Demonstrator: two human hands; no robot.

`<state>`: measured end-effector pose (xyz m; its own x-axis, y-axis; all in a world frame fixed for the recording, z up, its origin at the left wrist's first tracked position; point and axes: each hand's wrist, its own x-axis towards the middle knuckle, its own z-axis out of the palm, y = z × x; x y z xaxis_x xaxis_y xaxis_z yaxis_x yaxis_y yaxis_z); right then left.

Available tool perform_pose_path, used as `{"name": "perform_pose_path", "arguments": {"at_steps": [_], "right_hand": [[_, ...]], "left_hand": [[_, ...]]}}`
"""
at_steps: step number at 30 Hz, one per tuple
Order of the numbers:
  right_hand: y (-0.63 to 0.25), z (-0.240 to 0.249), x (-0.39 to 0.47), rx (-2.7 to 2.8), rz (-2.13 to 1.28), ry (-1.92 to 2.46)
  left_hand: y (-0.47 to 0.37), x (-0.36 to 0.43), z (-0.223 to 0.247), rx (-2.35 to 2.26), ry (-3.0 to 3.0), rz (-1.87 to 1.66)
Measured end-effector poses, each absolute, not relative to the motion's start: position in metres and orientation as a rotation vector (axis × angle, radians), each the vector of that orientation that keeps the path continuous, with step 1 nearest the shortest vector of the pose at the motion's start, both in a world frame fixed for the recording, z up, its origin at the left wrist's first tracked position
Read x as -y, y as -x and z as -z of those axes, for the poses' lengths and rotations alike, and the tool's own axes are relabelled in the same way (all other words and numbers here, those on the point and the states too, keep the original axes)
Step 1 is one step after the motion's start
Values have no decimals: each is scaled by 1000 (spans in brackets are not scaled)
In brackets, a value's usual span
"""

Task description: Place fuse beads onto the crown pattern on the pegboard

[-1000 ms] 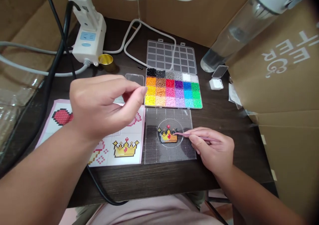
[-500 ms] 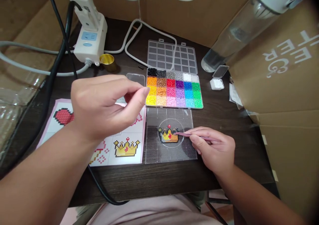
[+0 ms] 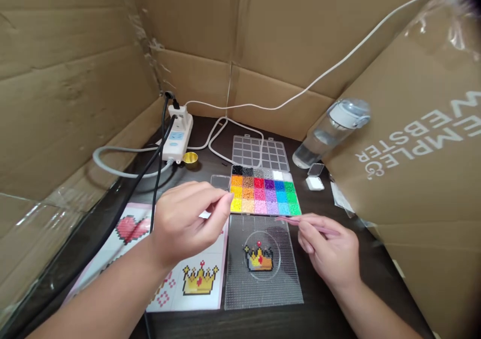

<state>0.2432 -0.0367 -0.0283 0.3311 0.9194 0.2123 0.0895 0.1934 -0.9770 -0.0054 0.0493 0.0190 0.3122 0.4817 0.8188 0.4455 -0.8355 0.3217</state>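
Pink tweezers (image 3: 296, 221) are held in my right hand (image 3: 330, 249), their tips over the upper edge of the clear pegboard (image 3: 240, 291). Whether a bead sits in the tips is too small to tell. On the pegboard, inside a clear ring, lies a crown of fuse beads (image 3: 259, 258), yellow, orange and black with red beads. My left hand (image 3: 191, 221) is closed in a pinch above the pattern sheet (image 3: 208, 299), beside the bead box (image 3: 266, 215); what its fingertips hold, if anything, is hidden. A printed crown (image 3: 200, 279) shows on the sheet.
Behind stands a white power strip (image 3: 176, 138) with black and white cables, near a gold cup (image 3: 190, 159). A water bottle (image 3: 326, 131) leans at the back right, close to a small white box (image 3: 314, 183). Cardboard walls (image 3: 270, 33) surround the dark table.
The view has tilted up, showing more cardboard. The tweezers have moved from the bead crown up toward the pegboard's top edge. My left hand stays pinched beside the bead box.
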Motion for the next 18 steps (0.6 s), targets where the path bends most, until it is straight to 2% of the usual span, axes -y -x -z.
{"name": "perform_pose_path", "arguments": {"at_steps": [5,18], "right_hand": [[-215,4,-4,1138,-637,1357],[-194,41,-17,1209,-608,1403]], "left_hand": [[6,-47,-20,-961,-2444,-1709],[7,-43,-22,-1127,-2337,-1709]]}}
